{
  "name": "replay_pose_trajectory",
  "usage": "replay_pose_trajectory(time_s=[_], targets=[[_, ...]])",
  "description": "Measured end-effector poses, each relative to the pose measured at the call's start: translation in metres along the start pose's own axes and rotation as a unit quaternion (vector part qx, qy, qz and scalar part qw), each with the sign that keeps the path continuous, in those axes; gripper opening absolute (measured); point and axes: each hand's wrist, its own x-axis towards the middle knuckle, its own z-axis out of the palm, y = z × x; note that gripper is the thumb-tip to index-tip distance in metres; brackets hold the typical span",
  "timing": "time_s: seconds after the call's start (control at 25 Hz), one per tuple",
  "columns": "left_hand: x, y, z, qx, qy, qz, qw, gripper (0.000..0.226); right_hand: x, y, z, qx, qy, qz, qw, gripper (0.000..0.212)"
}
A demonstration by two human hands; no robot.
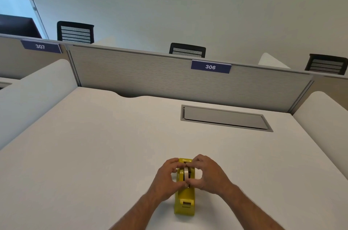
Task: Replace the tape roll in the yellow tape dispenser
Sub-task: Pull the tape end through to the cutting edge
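Observation:
The yellow tape dispenser [184, 199] stands lengthwise on the white desk [94, 145] near its front edge, cutter end towards me. A pale tape roll [186, 173] sits upright in the dispenser's cradle. My left hand [168, 175] grips the roll from the left side, thumb and fingers curled around it. My right hand [207, 172] grips it from the right in the same way. Both hands' fingertips meet over the roll and hide its core and the cradle's sides.
A grey flip-lid cable hatch [226, 117] is set into the desk at the back right. A grey partition [150, 75] with a "306" label [210, 67] closes the far side. White side dividers stand left and right. Black chairs show behind the partition.

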Motion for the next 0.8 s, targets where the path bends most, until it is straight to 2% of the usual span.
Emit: replay_pose_trajectory(time_s=[0.28, 0.52, 0.72, 0.8], targets=[[0.0001, 0.0, 0.0018, 0.015, 0.006, 0.002, 1.0, 0.054, 0.0003, -0.0022, 0.003, 0.011, 0.017, -0.002, 1.0, 0.052], [0.0036, -0.0034, 0.0038, 0.01, 0.011, 0.001, 1.0, 0.058, 0.0054, -0.0015, 0.0027, 0.024, 0.038, -0.007, 0.999, 0.032], [0.0045, -0.0054, 0.0043, 0.01, 0.007, -0.002, 1.0, 0.056, 0.0025, -0.0014, -0.0016, -0.009, 0.009, -0.024, 1.0, 0.051], [0.0046, -0.0062, 0.0042, 0.005, 0.007, 0.0, 1.0, 0.054, 0.002, -0.0014, -0.0005, -0.011, 0.014, -0.026, 1.0, 0.05]])
